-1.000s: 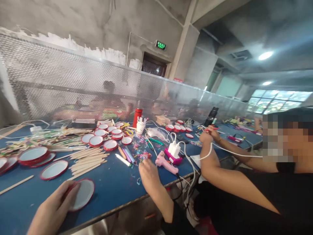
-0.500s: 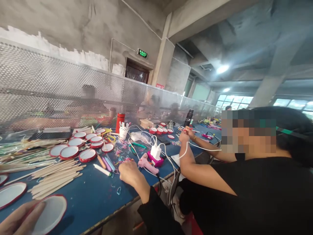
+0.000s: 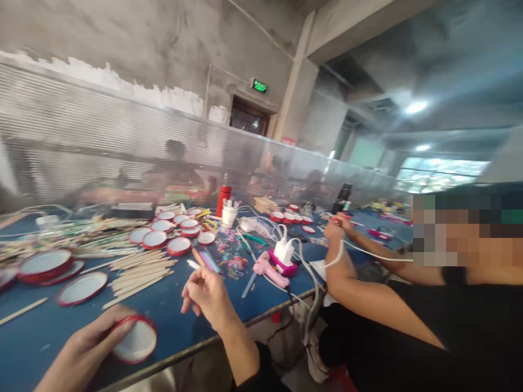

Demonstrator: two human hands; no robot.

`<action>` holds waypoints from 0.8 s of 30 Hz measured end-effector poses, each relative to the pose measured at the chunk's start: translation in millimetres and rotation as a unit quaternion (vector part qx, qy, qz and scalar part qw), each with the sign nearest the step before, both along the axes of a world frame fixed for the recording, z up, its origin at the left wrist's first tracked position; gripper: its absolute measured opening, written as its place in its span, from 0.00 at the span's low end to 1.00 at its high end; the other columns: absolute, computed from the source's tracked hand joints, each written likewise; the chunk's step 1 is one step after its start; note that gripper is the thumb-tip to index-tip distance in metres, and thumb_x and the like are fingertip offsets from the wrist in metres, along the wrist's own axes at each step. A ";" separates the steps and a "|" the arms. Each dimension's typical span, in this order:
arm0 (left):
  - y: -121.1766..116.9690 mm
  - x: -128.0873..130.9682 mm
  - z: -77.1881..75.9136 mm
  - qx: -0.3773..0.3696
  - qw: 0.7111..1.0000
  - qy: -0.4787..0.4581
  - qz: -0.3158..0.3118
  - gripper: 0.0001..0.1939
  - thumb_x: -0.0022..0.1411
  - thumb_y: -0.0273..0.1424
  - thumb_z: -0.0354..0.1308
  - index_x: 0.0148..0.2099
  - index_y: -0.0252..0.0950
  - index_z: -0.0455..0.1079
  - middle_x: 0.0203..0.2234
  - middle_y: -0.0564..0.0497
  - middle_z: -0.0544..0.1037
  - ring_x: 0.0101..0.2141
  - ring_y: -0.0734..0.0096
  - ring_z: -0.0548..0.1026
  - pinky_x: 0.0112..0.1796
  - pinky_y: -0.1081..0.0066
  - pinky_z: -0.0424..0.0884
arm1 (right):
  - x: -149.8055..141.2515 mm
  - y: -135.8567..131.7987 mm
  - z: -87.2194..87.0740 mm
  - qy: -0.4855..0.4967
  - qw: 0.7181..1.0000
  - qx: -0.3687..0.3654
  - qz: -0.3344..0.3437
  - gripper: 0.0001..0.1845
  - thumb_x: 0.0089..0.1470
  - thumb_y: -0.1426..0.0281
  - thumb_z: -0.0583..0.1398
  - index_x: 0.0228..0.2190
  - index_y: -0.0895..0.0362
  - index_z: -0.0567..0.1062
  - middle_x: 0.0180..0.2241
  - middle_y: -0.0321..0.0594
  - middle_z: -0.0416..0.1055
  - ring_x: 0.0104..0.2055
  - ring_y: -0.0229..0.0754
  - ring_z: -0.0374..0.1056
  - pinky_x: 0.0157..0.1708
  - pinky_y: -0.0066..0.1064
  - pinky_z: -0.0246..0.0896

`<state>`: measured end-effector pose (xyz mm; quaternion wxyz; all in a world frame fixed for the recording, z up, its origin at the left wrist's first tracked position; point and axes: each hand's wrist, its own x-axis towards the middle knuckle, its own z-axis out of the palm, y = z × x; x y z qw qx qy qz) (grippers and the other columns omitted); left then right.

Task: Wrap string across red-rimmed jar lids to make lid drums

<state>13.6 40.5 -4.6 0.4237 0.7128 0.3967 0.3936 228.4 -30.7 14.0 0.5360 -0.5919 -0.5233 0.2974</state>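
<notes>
Red-rimmed lid (image 3: 137,340) gripped by my left hand (image 3: 87,345) at lower left, fingers curled over its edge; my right hand (image 3: 208,302), fingers loosely open, holds nothing above the blue table (image 3: 36,337).

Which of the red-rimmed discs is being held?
The round white disc with a red rim, bottom left, in the left hand; the others all lie on the blue table.

A craft workshop in a factory-like hall is shown: bare concrete walls (image 3: 122,32) and a pillar (image 3: 296,92) are seen, a green exit sign (image 3: 259,85) is mounted above a door, and a long blue workbench (image 3: 32,340) beside a perforated metal partition (image 3: 61,103) is spread with wooden craft sticks (image 3: 139,272), red-rimmed lids (image 3: 154,239) and a pink hot glue gun (image 3: 267,270)
</notes>
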 end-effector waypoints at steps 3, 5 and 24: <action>-17.3 0.7 15.2 -0.073 0.994 -0.029 -0.075 0.23 0.48 0.53 0.66 0.30 0.37 0.78 0.25 0.50 0.81 0.28 0.64 0.75 0.30 0.72 0.70 | -41.6 -2.0 -13.2 0.145 0.988 0.018 0.058 0.06 0.54 0.64 0.53 0.31 0.53 0.63 0.23 0.29 0.68 0.15 0.31 0.62 0.12 0.20 0.47; -23.8 2.1 16.1 -0.140 0.983 -0.082 -0.089 0.22 0.50 0.50 0.67 0.32 0.35 0.73 0.21 0.53 0.76 0.22 0.71 0.70 0.23 0.76 0.63 | -59.5 -3.2 -18.5 0.219 0.973 0.025 0.073 0.09 0.55 0.61 0.55 0.31 0.53 0.63 0.22 0.28 0.66 0.15 0.30 0.58 0.13 0.20 0.47; -33.4 -2.5 4.2 -0.230 0.945 -0.145 -0.180 0.18 0.54 0.41 0.67 0.38 0.36 0.66 0.22 0.59 0.70 0.22 0.78 0.65 0.23 0.78 0.57 | -72.1 -11.4 -30.1 0.045 0.997 0.060 0.010 0.09 0.58 0.62 0.59 0.30 0.53 0.74 0.25 0.33 0.72 0.28 0.38 0.68 0.28 0.26 0.62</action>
